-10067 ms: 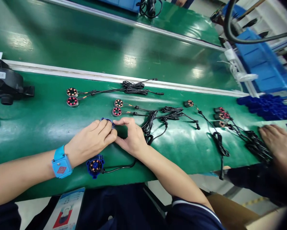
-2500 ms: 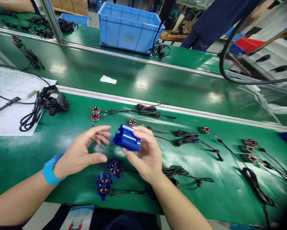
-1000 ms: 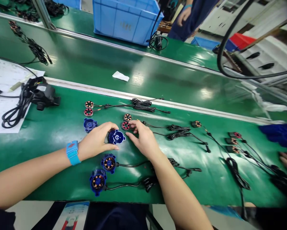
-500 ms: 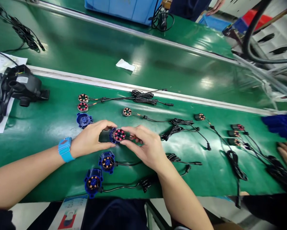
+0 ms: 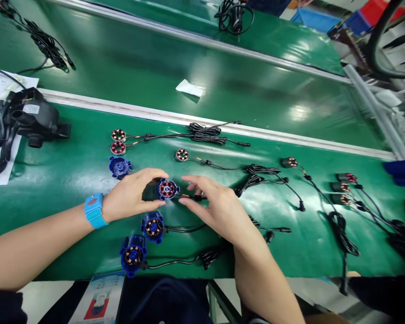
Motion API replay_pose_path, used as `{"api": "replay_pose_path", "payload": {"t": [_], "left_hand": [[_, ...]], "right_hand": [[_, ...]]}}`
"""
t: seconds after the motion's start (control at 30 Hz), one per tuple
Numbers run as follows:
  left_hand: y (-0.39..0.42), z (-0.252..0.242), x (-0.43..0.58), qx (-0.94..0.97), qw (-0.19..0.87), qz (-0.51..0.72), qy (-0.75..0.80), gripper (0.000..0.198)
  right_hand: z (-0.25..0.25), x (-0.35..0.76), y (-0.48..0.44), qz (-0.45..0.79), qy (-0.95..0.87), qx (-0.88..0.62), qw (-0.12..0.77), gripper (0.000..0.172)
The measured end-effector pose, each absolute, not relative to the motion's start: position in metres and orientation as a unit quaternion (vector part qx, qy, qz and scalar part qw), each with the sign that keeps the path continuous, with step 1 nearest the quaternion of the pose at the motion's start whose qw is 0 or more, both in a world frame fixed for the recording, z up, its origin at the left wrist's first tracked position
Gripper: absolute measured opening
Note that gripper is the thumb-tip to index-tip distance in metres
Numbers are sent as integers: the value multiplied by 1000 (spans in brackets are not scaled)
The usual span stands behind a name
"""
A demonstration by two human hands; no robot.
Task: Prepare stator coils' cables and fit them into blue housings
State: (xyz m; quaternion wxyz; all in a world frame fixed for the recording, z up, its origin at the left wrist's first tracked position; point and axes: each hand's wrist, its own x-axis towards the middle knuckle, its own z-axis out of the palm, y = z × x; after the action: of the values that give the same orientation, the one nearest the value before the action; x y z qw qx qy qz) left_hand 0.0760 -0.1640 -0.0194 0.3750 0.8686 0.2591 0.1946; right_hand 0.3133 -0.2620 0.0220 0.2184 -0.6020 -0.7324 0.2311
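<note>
"In the middle of the green bench (image 5: pixel 67 175), how are the hands placed?"

"Apart from each other. By the left hand (image 5: pixel 134 194), a blue housing (image 5: pixel 158 191) is gripped, its mouth turned upward, and a red coil ring (image 5: pixel 172 191) is seen inside the rim."

"And the right hand (image 5: pixel 219 204)?"

"It is held just beside, thumb and forefinger spread. The wire (image 5: pixel 186 196) is led from the ring into its curled fingers; whether it is pinched there cannot be told."

"What is set nearby?"

"Nearer the body, two copper-filled housings (image 5: pixel 154 226) are stood; past the left hand, a blue cup (image 5: pixel 120 167) is placed."

"Farther out?"

"A copper coil ring (image 5: pixel 182 155) is laid with its black cable. At the left, a black pump (image 5: pixel 40 117) is set beside papers (image 5: pixel 1 164)."
</note>
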Motion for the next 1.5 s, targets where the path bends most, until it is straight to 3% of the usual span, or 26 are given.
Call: {"api": "replay_pose_path", "payload": {"t": [0.17, 0.37, 0.5, 0.67, 0.77, 0.9, 1.07, 1.23, 1.37, 1.5], "left_hand": [[-164, -22, 76, 893, 333, 214, 214, 43], [-165, -21, 77, 924, 270, 204, 179, 15], [-166, -19, 76, 934, 247, 197, 169, 15], [-166, -19, 74, 935, 238, 216, 152, 13], [-165, -19, 76, 935, 236, 199, 173, 13], [-162, -21, 78, 937, 222, 211, 167, 20], [-161, -24, 80, 930, 288, 193, 122, 18], [-163, -24, 82, 946, 245, 176, 119, 20], [-165, -23, 84, 953, 166, 199, 155, 34], [-168, -19, 86, 950, 135, 199, 199, 39]], "right_hand": [[21, 307, -262, 229, -742, -566, 277, 32], [12, 293, -260, 137, -781, -567, 224, 40], [11, 289, -259, 62, -803, -565, 179, 38], [8, 287, -259, 33, -805, -560, 195, 36], [9, 293, -257, 83, -802, -562, 186, 36], [15, 314, -256, 208, -775, -564, 198, 52], [19, 332, -255, 259, -728, -588, 240, 20], [21, 331, -255, 312, -689, -572, 317, 33], [21, 323, -257, 322, -677, -565, 345, 25], [15, 306, -257, 212, -706, -554, 387, 16]]}}
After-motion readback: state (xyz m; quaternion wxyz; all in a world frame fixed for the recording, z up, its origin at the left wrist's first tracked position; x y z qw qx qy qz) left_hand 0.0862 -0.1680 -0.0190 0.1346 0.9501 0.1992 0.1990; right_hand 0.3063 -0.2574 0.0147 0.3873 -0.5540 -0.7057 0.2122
